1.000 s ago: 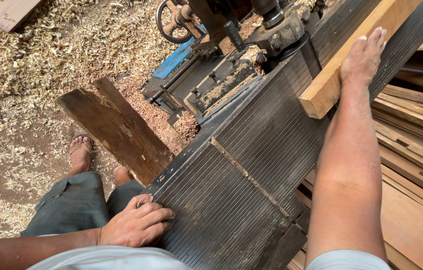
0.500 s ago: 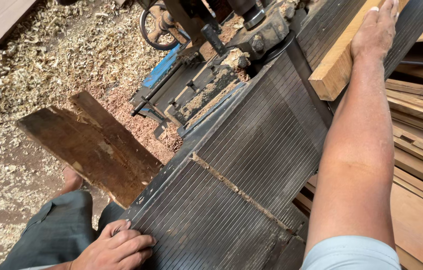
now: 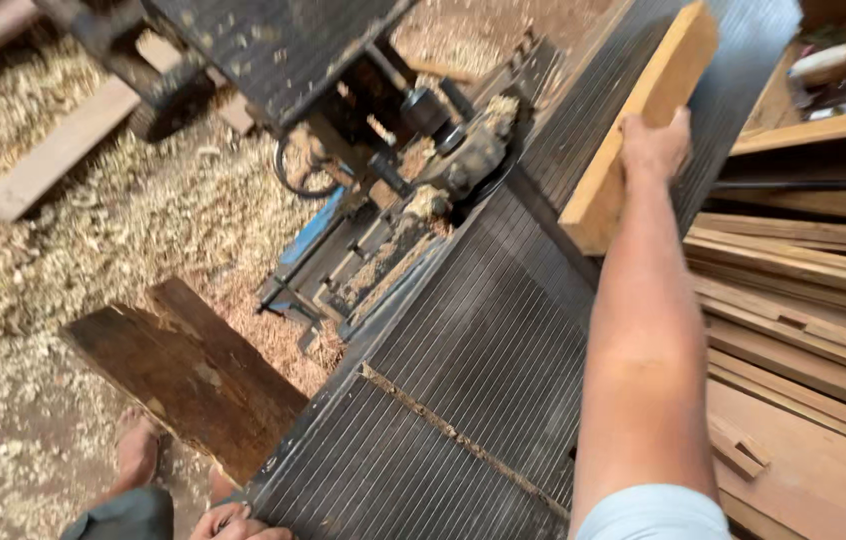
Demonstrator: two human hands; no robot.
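My right hand [image 3: 655,147] rests on a pale wooden plank [image 3: 643,120] that lies lengthwise on the dark ribbed metal table [image 3: 483,340] of a woodworking machine. The fingers curl over the plank's near part, close to its cut end. My left hand [image 3: 233,524] shows only at the bottom edge, fingers on the near left corner of the ribbed table. The machine's cutter housing [image 3: 443,150], caked with sawdust, sits left of the plank.
A dark weathered board [image 3: 183,375] leans against the machine's left side, above my bare foot [image 3: 136,450]. Wood shavings cover the floor [image 3: 93,230]. Stacked planks [image 3: 803,300] lie to the right. A loose pale board [image 3: 63,145] lies on the shavings.
My right hand has slid the plank farther along the table, away from me. The view has tilted up and my left hand has dropped almost out of frame.
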